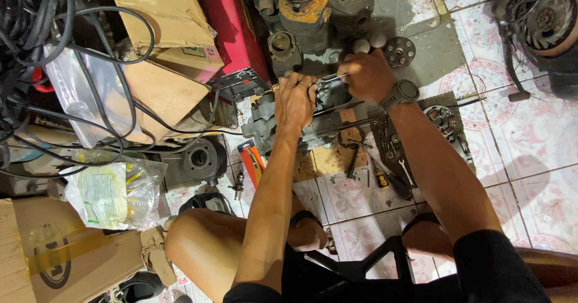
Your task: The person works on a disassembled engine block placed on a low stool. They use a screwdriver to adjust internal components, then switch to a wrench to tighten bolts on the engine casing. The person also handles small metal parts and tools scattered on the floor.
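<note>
Nearest the camera, a black stool frame (367, 261) shows between the person's bare knees, on a floor of patterned pink and white tiles (530, 152); both forearms run from here toward the far middle of the scene, where a grey metal engine casing (328, 119) rests on the tiles; the left hand (295, 101) lies pressed over the casing's left part, fingers curled together over its top; the right hand (367, 74), a dark watch (400, 92) on its wrist, is closed around a slim metal tool (331, 78) whose tip points left at the casing, just beside the left hand's fingertips; just right of the casing lies a dark tray with wrenches (394, 152), and near it, on the near side, an orange-handled tool (253, 161); farther off stand more engine parts (313, 14) beside a red tank (232, 26); on the left are cardboard boxes (159, 56), tangled black cables (54, 44) and a clear plastic bag (114, 191).
</note>
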